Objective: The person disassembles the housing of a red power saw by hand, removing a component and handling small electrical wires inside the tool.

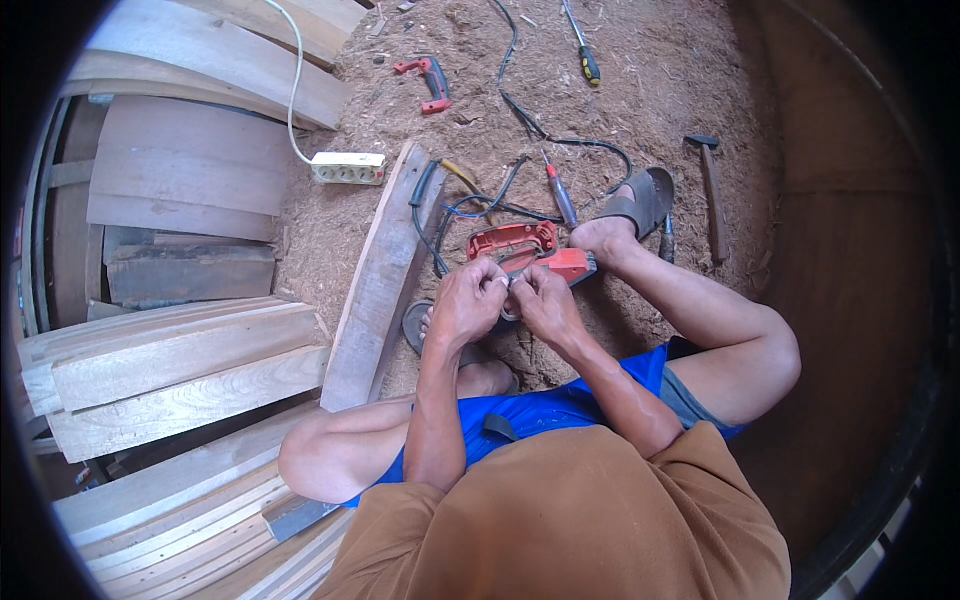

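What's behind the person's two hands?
A red power tool shows just beyond the left hand and right hand. The hands cover its near part, and anything pinched between them is too hidden to identify.

Your red power tool looks like smooth plastic; your shirt is matt cloth, the long plank dull wood, the ground rough and crumbly.

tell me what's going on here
A person leans over a red plastic power tool whose housing looks opened up. The left hand and right hand are close together at its near side, fingers curled, hiding whatever they may hold. A slim screwdriver with a red-and-purple handle lies just beyond; a red-and-grey plastic handle piece lies farther off on brown, sawdust-covered ground.
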A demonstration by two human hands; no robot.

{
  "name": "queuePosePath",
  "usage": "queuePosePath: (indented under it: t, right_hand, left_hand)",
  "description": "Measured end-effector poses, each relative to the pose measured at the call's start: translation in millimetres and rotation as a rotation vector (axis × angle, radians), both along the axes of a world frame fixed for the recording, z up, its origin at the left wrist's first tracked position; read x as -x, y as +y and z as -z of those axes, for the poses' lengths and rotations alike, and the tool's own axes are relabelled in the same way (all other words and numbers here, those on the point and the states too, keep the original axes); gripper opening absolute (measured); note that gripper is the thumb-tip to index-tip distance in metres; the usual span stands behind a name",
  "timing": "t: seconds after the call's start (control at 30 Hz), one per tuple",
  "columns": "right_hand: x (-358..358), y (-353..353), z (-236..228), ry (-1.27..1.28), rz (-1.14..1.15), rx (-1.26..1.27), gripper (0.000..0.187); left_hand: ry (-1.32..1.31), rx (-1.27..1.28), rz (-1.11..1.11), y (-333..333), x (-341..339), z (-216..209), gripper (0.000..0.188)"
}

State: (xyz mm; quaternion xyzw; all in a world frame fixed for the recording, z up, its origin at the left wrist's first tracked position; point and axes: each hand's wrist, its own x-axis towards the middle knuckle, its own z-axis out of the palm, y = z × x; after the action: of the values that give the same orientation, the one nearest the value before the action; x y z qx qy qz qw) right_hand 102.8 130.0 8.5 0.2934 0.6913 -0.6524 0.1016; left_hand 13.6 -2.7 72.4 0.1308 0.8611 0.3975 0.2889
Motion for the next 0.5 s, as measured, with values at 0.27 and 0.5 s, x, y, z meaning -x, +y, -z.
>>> queuePosePath:
  t: [0.27,0.5]
  right_hand:
    - [4,-6,-16,-0.030,0.075,-0.102,0.029]
    - [4,4,-29,-0.024,-0.037,-0.237,0.031]
  left_hand:
    - [0.110,-0.009,0.034,3,-5,-1,0.013]
    - [0.184,-0.027,0.052,4,-7,-3,0.013]
